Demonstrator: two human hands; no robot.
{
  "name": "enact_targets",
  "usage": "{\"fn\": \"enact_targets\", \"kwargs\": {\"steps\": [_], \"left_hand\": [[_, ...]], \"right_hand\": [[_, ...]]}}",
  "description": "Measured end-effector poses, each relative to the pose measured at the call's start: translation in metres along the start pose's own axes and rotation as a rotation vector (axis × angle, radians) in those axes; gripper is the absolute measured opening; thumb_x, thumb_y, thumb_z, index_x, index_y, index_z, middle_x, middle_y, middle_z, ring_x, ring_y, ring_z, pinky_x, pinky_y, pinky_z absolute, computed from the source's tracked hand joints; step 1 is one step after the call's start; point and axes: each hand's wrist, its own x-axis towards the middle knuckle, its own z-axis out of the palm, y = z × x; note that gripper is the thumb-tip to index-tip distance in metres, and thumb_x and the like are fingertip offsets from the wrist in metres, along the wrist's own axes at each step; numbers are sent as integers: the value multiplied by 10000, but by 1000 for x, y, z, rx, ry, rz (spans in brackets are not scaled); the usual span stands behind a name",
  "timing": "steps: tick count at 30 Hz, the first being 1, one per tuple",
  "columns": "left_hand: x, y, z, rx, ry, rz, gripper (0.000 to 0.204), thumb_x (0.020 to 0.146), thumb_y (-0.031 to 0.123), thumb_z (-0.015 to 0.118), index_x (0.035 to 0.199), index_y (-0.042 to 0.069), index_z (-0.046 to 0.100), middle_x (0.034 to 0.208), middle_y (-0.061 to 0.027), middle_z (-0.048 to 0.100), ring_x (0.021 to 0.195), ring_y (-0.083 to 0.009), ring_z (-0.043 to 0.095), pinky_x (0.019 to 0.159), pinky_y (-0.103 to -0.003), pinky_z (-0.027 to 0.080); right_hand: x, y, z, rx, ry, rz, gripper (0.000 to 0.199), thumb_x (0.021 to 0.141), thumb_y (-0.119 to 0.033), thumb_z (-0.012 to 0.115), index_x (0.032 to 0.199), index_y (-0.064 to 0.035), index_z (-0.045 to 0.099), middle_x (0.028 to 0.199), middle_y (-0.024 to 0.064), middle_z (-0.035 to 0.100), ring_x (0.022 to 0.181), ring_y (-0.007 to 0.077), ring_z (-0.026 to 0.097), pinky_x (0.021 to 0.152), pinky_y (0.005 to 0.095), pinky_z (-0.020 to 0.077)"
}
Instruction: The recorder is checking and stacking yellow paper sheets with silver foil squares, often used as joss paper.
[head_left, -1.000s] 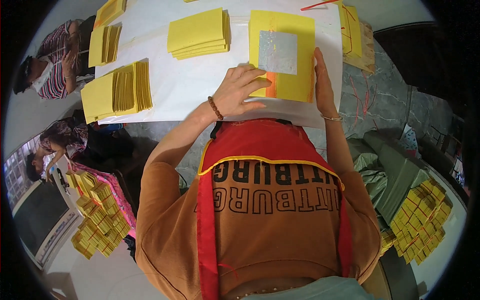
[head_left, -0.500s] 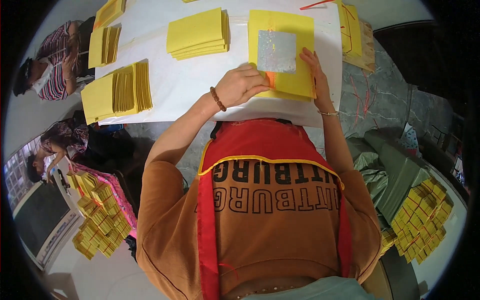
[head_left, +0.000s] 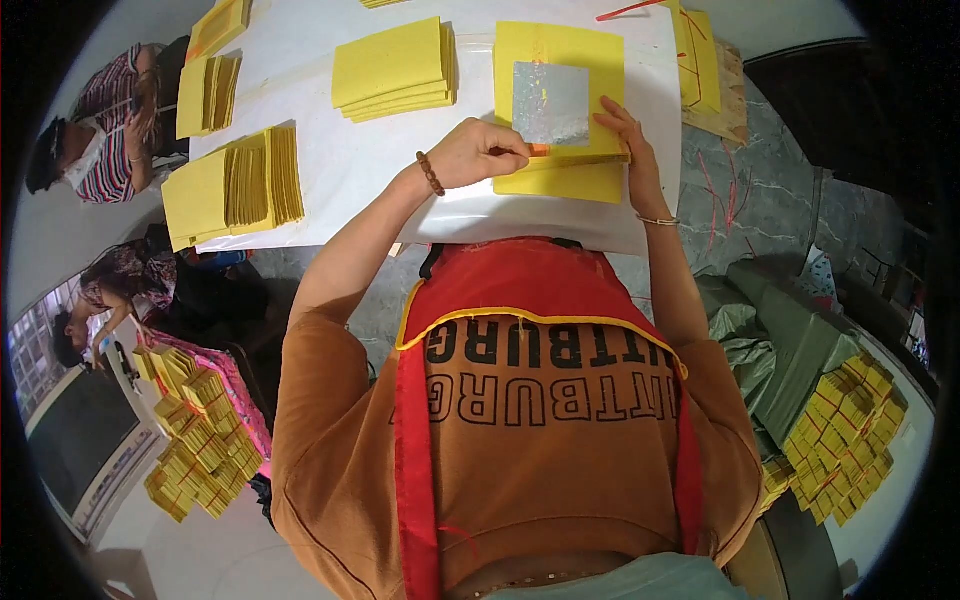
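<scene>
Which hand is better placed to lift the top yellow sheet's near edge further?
Probably the left hand: it appears to pinch the raised near edge of the top yellow sheet, while the right hand lies along the sheet's right side.

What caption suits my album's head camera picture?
Left hand pinches yellow paper bearing a silver square, right hand at the paper's edge.

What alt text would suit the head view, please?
A person's left hand pinches the raised near edge of a yellow sheet bearing a silver square; the right hand touches its right side. Yellow stacks lie farther left on the white table.
</scene>
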Motion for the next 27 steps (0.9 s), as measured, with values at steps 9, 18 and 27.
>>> {"fn": "enact_targets", "kwargs": {"steps": [9, 18, 27], "left_hand": [[6, -4, -5, -198, -46, -104, 141, 821, 86, 590, 891, -15, 658, 758, 4, 621, 710, -49, 526, 665, -207, 436], [10, -13, -8, -240, -12, -117, 142, 834, 101, 584, 889, -14, 648, 730, 13, 597, 684, -37, 504, 619, -202, 413], [-10, 10, -5, 425, 174, 378, 436, 770, 173, 687, 1178, 85, 559, 1198, -116, 522, 1067, -254, 483, 897, -346, 392]], "right_hand": [[1, -4, -10, -12, -45, -5, 579, 981, -411, 159, 1178, -47, 565, 1378, 117, 403, 1319, 248, 285, 1102, 359, 139], [-3, -14, -14, -232, -33, -230, 372, 878, -356, 473, 1132, -116, 600, 1343, 90, 457, 1346, 284, 247, 1103, 442, 118], [-1, 8, -12, -210, -36, -193, 269, 720, 28, 648, 953, -106, 640, 1263, 66, 537, 1349, 296, 248, 1078, 402, 253]]}}
